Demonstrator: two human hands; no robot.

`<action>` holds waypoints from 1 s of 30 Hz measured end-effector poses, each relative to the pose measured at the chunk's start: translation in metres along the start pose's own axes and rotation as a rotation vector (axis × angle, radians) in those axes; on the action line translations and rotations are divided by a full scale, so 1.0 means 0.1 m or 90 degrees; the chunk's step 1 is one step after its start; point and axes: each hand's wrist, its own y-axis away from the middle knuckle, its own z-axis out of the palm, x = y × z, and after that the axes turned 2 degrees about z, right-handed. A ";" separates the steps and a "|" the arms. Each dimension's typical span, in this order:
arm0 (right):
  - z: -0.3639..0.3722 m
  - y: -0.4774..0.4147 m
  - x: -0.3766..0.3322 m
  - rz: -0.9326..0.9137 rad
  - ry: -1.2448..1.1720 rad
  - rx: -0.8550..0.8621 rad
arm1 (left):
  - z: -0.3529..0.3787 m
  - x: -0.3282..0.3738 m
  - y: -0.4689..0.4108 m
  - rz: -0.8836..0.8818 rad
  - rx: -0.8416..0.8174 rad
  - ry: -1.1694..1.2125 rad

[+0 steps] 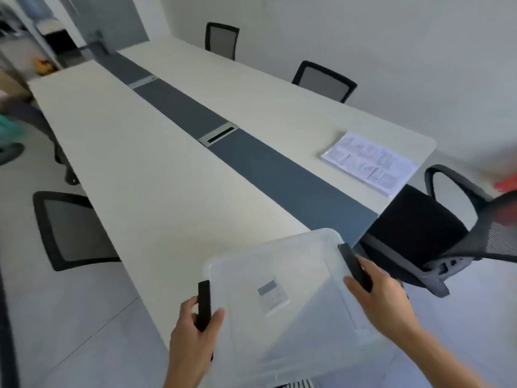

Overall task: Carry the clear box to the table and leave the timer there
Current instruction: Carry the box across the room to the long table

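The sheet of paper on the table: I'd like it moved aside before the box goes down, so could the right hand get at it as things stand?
Probably not yet. The right hand is clamped on the clear box by its black handle, as is the left hand. The sheet of paper lies unobstructed across the table.

No text can be read anywhere. A printed sheet [369, 163] in a clear sleeve lies on the counter [156, 175] at about two o'clock; it carries blocks of print and small pictures, all too blurred to make out. Through the lid of the clear box [279, 298], at six o'clock, a small white label [272, 295] with a grey bar across its top shows; its lines of print are too faint to read.
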 end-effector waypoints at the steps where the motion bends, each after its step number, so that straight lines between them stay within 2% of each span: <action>1: 0.06 -0.14 -0.08 -0.013 0.012 -0.014 | -0.02 -0.02 -0.08 -0.016 0.008 -0.002; 11: 0.56 -1.34 -0.53 -0.097 0.086 -0.117 | 0.10 -0.05 -0.44 -0.171 0.069 0.025; 22: 0.76 -2.18 -0.72 -0.179 0.075 -0.241 | 0.43 0.04 -0.69 -0.257 0.134 -0.009; 30: 0.73 -2.40 -0.61 -0.171 -0.030 -0.366 | 0.35 0.04 -0.77 -0.293 0.078 -0.004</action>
